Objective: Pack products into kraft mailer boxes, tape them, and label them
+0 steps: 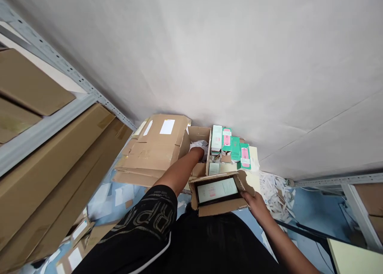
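Observation:
My right hand (253, 202) grips the right side of a small open cardboard box (218, 208) that holds a flat white item with a dark rim. My left arm reaches forward into a larger open cardboard box (197, 135). My left hand (198, 147) wears a white glove and is down among white wrapping there; its fingers are hidden. Green and white small cartons (230, 144) with pink labels stand just right of that box.
Flattened cardboard boxes (154, 148) with white labels lie left of the open box. A metal shelf rack (42, 122) with large cartons fills the left. Paper scraps (278, 196) litter the blue floor at right. A white wall rises behind.

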`<action>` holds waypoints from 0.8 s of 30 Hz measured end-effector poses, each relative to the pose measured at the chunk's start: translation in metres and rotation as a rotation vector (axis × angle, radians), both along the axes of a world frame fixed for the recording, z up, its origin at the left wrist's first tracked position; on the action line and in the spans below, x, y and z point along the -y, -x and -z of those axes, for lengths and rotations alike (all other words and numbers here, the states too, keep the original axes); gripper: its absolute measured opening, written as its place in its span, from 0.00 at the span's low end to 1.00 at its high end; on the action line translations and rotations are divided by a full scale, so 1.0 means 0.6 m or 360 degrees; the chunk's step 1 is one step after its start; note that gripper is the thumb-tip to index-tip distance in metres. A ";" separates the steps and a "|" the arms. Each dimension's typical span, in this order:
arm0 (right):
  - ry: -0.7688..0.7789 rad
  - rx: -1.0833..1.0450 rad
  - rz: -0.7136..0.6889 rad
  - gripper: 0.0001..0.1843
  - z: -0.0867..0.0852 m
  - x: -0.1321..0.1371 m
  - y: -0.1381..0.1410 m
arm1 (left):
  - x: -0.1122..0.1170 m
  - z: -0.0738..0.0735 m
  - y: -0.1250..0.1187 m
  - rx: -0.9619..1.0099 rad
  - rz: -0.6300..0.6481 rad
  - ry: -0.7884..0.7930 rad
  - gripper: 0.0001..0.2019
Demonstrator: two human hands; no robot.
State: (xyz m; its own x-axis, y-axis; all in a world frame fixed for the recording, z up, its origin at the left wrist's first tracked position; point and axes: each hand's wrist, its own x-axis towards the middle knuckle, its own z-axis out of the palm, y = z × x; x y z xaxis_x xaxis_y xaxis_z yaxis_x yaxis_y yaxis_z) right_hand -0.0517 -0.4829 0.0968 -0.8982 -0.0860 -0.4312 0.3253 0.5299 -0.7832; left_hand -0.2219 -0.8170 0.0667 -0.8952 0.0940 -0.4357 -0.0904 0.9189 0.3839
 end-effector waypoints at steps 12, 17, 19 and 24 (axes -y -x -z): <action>-0.0216 -0.0015 0.0509 0.18 -0.017 0.111 -0.147 | 0.131 -0.211 -0.101 -0.0579 0.0388 -0.0173 0.11; -0.0254 -0.0093 0.0591 0.17 -0.038 0.139 -0.185 | 0.122 -0.268 -0.231 -0.0592 0.0819 -0.0730 0.11; -0.0243 -0.0084 0.0654 0.17 -0.044 0.144 -0.198 | 0.095 -0.253 -0.275 -0.0380 0.0939 -0.0821 0.10; -0.0271 -0.0108 0.0794 0.17 -0.056 0.146 -0.234 | 0.016 -0.198 -0.327 -0.0125 0.0910 -0.0930 0.21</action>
